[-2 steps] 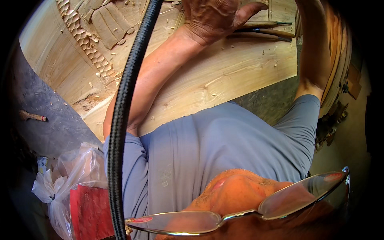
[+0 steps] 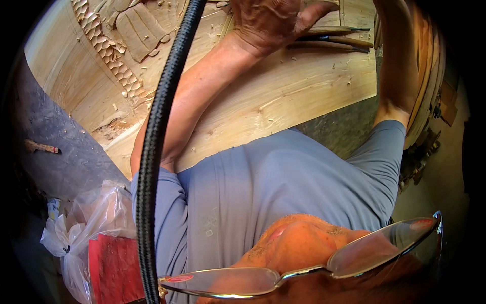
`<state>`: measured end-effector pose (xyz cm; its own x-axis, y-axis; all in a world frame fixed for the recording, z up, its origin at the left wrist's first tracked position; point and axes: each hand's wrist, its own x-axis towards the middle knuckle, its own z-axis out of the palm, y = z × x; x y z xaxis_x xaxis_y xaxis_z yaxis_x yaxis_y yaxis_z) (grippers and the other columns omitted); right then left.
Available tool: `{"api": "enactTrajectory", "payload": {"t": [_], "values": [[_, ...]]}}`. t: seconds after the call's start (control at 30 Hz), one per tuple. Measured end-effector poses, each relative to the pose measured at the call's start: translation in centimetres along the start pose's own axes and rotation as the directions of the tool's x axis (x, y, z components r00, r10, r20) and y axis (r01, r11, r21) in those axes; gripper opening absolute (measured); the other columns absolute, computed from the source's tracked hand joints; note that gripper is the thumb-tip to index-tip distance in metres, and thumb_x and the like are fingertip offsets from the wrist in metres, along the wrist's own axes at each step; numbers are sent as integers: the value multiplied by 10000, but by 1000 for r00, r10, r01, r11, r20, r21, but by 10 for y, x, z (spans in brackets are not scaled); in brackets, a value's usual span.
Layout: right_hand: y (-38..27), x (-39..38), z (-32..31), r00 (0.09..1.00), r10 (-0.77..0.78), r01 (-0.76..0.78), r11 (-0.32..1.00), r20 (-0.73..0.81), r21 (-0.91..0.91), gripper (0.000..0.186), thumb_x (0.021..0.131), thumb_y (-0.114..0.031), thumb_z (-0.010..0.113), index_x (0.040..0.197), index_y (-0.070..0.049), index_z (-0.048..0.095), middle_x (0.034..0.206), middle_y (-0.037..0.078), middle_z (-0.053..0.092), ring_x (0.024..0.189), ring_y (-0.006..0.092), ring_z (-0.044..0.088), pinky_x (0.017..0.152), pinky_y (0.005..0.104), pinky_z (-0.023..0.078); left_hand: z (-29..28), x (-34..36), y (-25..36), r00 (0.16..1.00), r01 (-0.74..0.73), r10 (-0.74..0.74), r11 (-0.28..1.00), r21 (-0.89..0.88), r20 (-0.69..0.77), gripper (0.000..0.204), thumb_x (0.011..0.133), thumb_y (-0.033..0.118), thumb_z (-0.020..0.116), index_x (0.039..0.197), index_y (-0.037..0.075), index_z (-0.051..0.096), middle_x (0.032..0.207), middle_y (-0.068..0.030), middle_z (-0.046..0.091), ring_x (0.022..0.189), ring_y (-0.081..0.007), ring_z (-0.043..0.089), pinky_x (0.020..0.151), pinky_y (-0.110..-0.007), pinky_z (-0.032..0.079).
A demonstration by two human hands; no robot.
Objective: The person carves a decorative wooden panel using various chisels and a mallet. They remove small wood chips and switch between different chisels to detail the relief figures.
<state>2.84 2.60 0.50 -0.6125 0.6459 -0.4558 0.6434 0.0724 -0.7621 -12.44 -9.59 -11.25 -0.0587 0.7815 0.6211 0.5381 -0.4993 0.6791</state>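
Note:
At the upper edge, the back of my left hand [image 2: 266, 23] is over a pale wooden board [image 2: 283, 96]. Its thumb stretches out to the right; the other fingers are cut off by the frame, so whether they grip anything is hidden. Close beside the thumb lie several slim carving tools [image 2: 336, 45] with wooden handles and dark metal ends, side by side. My right forearm [image 2: 397, 55] reaches up along the right side, and its hand is outside the picture. Left of my left forearm, the board bears carved relief [image 2: 139, 33] and a band of gouged facets [image 2: 101, 45].
A thick black braided cable [image 2: 157, 121] crosses in front of my left arm. Small chips are scattered on the board. A clear plastic bag [image 2: 104, 210] and a red sheet-like thing [image 2: 116, 268] are at lower left. Curved wooden pieces [image 2: 430, 76] are stacked beyond my right arm.

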Motion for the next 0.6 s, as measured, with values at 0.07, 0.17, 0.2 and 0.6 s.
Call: {"api": "enactTrajectory", "payload": {"t": [0.07,0.17,0.2,0.6], "values": [[5,3,-1,1000,-10,10,1000,3,-10,147,900,-71,798,1007,26,827,723,51,750,546,34,575,480,207,414,-5,3,6,998,53,-52,999,-10,40,893,842,350,895,1552,27,459,1130,-182,657,942,-361,721,775,-441,587],[9,6,0,998,-67,67,998,-1,4,146,897,-66,797,1002,32,827,725,51,751,552,37,584,483,206,418,4,0,-3,997,-11,8,999,-47,-76,868,860,342,886,1549,30,461,1131,-184,662,937,-365,727,765,-448,589],[8,7,-1,998,-63,63,998,5,8,148,896,-66,798,1003,33,827,726,51,752,554,38,586,485,206,419,5,-2,-4,998,3,-7,999,-47,-68,859,866,338,883,1548,30,461,1131,-184,663,937,-366,728,764,-448,590],[12,14,6,994,68,-76,993,83,89,158,912,-91,812,1015,28,820,780,37,759,586,55,622,513,193,448,-5,-1,6,991,137,-137,991,-8,0,711,889,345,865,1429,12,543,1061,-190,666,900,-374,720,742,-459,582]]}}
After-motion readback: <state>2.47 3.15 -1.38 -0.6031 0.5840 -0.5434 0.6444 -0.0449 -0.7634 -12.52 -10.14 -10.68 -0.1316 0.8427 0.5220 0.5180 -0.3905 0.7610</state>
